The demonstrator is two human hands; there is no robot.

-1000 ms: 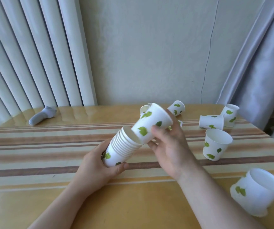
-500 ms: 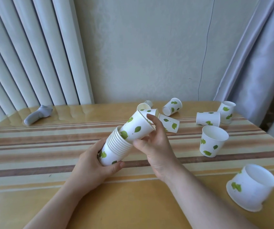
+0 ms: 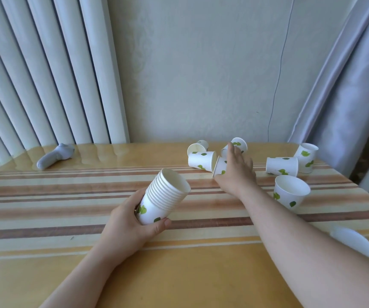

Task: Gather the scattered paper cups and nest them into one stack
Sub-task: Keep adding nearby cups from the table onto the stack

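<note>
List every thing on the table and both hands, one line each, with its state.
left hand: grip closed on the nested stack
nested stack: tilted, mouth open toward the right
right hand: over a lying cup, grip unclear
lying cup: on its side, partly hidden
upright cup: standing, mouth up
two-cup pair: on their sides
far right cup: on its side
grey object: lying flat

Left hand (image 3: pixel 130 225) is gripping the base of the nested cup stack (image 3: pixel 163 195), fingers curling around it and thumb pressing its near side, tilting it mouth-up and away. Right hand (image 3: pixel 237 172) is reaching beyond the stack, forearm extending, palm down, fingers spreading over a lying cup (image 3: pixel 220 168); contact unclear.
</note>
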